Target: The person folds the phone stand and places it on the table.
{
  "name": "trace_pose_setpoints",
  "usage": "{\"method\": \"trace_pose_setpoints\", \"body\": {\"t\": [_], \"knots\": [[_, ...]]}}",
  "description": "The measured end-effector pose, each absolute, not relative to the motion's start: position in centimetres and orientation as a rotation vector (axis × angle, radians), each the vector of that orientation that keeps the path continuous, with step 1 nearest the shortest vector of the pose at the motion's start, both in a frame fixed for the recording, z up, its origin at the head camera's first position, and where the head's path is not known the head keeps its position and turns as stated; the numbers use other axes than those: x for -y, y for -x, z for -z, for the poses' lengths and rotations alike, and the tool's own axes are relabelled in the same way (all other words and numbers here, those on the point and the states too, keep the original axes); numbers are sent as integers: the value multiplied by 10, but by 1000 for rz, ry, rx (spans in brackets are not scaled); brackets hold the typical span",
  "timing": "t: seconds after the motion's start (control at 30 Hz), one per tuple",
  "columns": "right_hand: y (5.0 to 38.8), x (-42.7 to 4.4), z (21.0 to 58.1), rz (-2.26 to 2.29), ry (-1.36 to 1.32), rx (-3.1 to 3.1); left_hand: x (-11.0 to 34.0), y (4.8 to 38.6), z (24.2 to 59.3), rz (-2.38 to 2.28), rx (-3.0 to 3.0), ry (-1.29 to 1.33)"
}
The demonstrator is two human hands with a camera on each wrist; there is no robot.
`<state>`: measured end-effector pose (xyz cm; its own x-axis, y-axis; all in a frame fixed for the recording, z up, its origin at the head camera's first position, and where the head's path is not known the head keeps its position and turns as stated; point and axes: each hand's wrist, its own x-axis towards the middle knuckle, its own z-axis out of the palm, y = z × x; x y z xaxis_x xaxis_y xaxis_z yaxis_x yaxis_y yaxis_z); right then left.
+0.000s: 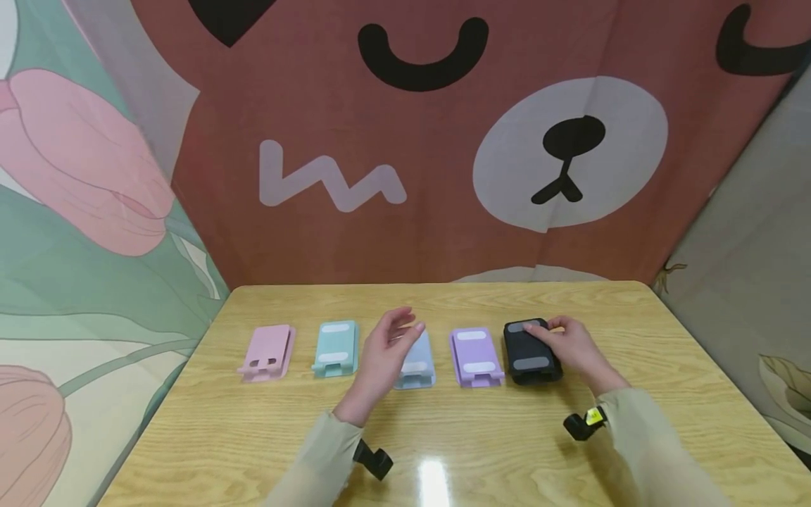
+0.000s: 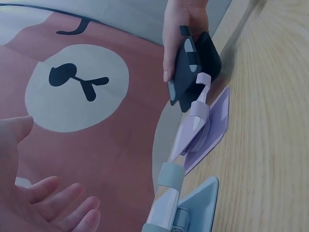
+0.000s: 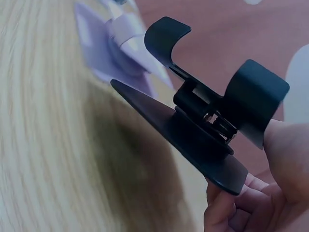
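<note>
My right hand (image 1: 581, 353) grips a black foldable phone stand (image 1: 532, 350) at its far right corner, thumb on the upper grey pad and fingers beneath the base. In the right wrist view the stand (image 3: 166, 126) tilts above the table, its shadow below. Over a light blue phone stand (image 1: 419, 362) hovers my left hand (image 1: 380, 352), holding nothing, its fingers loosely bent and thumb apart; it hides part of that stand. Between the light blue and black stands lies a purple phone stand (image 1: 476, 354).
Farther left on the wooden table (image 1: 253, 436) lie a teal phone stand (image 1: 336, 346) and a pink phone stand (image 1: 269, 348), in one row with the others. A printed bear curtain (image 1: 317, 239) hangs behind the table's back edge.
</note>
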<state>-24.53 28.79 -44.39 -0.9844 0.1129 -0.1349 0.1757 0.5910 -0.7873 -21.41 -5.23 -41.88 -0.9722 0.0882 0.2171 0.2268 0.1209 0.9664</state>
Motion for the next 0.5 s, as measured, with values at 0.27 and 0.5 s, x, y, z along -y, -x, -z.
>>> {"method": "trace_pose_setpoints", "body": {"t": [0.27,0.5], "knots": [[251,-291,453,1267,-266,-2747,55,217,419,1997,2242,316],[257,-294,450,1177,-240,-2785,58,219,415,1966,2271,330]]}}
